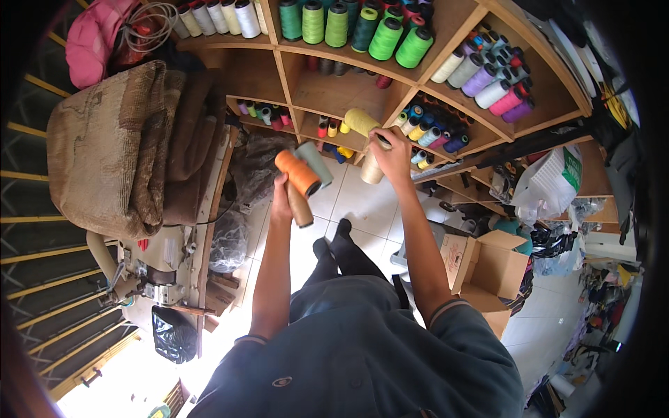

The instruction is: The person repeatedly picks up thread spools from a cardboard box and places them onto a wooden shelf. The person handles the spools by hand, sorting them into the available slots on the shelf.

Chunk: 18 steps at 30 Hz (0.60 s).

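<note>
My left hand (279, 200) is closed round a bunch of thread spools in front of my body: an orange spool (295, 171), a grey-green spool (318, 167) behind it and a tan spool (299, 207) below. Further right and a little higher, my right hand (396, 155) grips a pale yellow spool (361, 121) and a cream spool (371, 170). The yellow one points up toward the shelf, the cream one hangs downward. Fingers of the left hand are partly hidden behind the spools.
Ahead stands a wooden shelf unit (334, 50) with compartments; green spools (385, 39) fill one, purple and pink spools (481, 75) another. Folded brown fabric (104, 150) and a sewing machine (160, 289) are on the left. An open cardboard box (495, 268) sits at the right.
</note>
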Motion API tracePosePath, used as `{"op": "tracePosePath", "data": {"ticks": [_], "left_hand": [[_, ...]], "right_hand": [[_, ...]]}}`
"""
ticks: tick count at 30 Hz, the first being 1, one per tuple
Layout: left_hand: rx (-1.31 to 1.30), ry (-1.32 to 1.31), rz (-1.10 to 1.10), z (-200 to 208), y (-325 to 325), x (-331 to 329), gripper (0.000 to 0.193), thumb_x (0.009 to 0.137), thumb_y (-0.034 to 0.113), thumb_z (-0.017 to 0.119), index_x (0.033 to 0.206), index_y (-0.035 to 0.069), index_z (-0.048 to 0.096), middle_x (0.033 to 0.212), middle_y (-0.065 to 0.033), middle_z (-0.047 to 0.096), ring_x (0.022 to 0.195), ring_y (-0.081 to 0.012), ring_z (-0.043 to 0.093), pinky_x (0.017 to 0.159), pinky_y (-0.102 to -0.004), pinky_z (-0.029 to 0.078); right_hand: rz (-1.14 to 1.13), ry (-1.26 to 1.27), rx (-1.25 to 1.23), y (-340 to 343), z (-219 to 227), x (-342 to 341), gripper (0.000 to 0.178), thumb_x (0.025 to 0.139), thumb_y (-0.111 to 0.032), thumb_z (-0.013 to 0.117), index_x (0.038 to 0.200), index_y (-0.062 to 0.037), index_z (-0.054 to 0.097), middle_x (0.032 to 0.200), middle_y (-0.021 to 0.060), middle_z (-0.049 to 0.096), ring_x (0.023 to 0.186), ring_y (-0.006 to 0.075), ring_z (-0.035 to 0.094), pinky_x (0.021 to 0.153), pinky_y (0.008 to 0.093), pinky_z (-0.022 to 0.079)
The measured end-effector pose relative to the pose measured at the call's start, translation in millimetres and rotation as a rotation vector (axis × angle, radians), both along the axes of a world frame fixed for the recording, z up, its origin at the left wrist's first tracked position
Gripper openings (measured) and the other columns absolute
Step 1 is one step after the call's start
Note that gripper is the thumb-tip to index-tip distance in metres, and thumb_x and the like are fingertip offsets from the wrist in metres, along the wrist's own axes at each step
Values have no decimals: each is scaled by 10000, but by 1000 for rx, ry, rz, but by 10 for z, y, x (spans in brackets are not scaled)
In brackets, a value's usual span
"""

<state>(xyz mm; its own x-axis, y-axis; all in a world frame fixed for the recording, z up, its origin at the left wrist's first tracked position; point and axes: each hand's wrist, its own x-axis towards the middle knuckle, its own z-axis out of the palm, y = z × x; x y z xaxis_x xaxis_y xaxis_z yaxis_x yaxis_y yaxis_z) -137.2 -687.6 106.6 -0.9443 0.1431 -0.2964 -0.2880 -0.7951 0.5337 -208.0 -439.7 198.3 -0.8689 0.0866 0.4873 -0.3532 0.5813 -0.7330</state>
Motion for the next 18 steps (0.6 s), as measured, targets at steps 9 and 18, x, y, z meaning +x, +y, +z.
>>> {"op": "tracePosePath", "data": {"ticks": [9,18], "left_hand": [[-267,-191,-169,-352,185,-1275,553,748,471,674,1076,47,539,814,-74,603,633,-176,596,541,-304,508],[-326,-219,-369,-798,196,-1811,522,718,463,716,979,47,538,695,-53,566,576,-148,566,539,-296,500]], "right_hand": [[-131,7,103,-199,-753,-965,198,704,-161,705,863,-43,700,838,182,605,713,373,619,647,414,505],[-171,-201,491,-113,-1153,-2182,349,729,-418,671,987,-186,713,1105,227,622,916,396,627,860,443,499]]}}
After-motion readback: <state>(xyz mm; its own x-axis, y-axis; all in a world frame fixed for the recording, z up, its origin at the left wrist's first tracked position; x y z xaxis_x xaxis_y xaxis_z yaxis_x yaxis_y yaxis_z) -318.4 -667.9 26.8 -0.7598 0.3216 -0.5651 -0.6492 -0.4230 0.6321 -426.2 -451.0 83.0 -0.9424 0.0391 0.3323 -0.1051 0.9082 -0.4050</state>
